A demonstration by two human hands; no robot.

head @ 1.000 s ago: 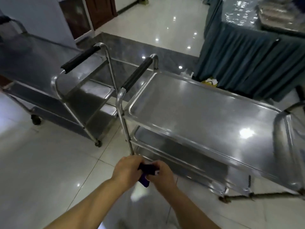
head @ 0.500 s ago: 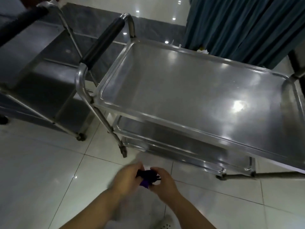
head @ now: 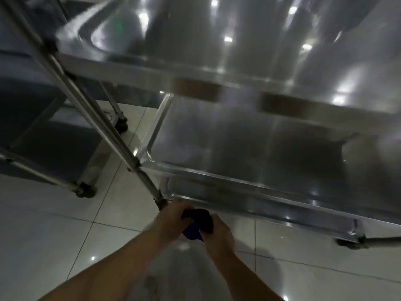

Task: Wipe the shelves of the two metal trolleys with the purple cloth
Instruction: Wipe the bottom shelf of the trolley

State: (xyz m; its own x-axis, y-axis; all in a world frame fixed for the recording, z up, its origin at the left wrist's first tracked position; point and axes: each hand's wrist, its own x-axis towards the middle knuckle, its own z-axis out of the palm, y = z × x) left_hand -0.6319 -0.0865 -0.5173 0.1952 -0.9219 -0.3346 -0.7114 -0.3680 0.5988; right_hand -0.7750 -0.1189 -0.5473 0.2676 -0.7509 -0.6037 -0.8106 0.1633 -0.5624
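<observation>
A bunched purple cloth [head: 196, 222] is held between both hands low in the head view. My left hand [head: 171, 220] grips its left side and my right hand [head: 219, 232] grips its right side. Right in front stands the nearer metal trolley, its top shelf [head: 217, 40] close and blurred, its middle shelf [head: 238, 144] below, and a bottom shelf rim [head: 249, 205] just beyond my hands. The second metal trolley [head: 43, 135] stands at the left, dark, with its lower shelf visible.
The nearer trolley's slanted steel leg [head: 104, 127] runs down to a caster just left of my hands. Black casters [head: 85, 191] of the left trolley rest on the glossy white tiled floor [head: 54, 246]. Another caster [head: 349, 243] sits at the right.
The view has dropped and moved much closer to the nearer trolley, so its lower shelves now fill the frame. Both hands keep hold of the cloth, now right by the bottom shelf.
</observation>
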